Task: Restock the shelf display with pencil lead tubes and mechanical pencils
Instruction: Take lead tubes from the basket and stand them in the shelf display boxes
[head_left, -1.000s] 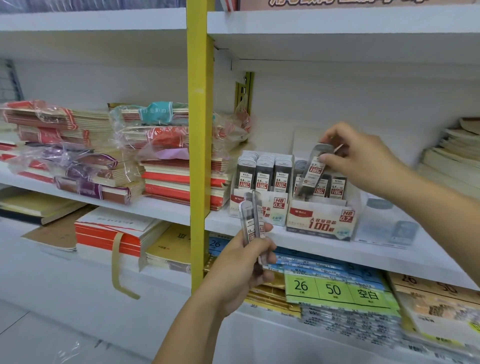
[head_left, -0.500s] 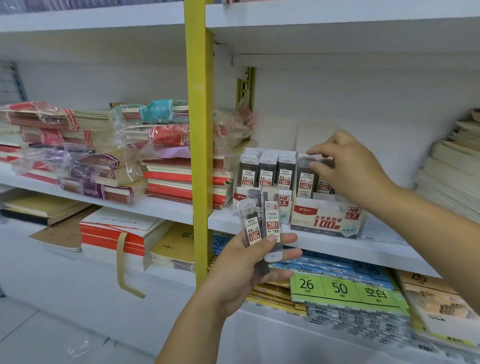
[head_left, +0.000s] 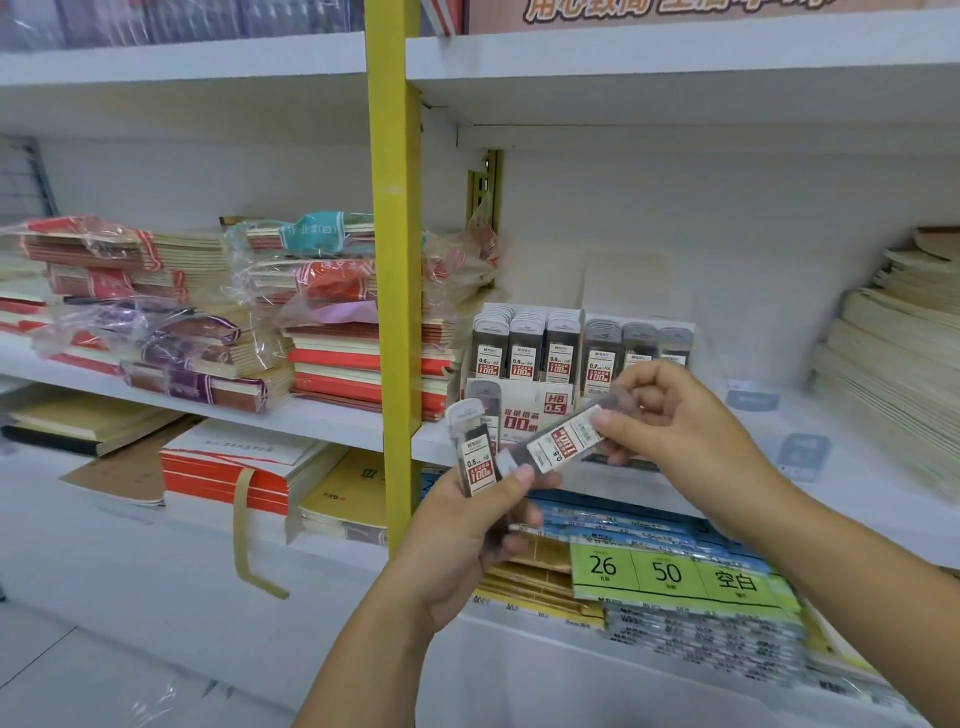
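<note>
My left hand grips an upright pencil lead tube with a red and white label. My right hand pinches the upper end of a second lead tube, which lies tilted; its lower end still touches my left thumb. Both hands are in front of the shelf. Behind them stand two white display boxes: the HB 0.5 box with three rows of tubes, and to its right another box's tubes, partly hidden by my right hand.
A yellow upright post divides the shelf. Wrapped notebook stacks lie left of the boxes, and paper stacks at the far right. Green price cards and packaged goods fill the shelf below.
My right hand has left the right display box, where it set a tube down, and come back to my left hand. It now takes one of the two tubes held there.
</note>
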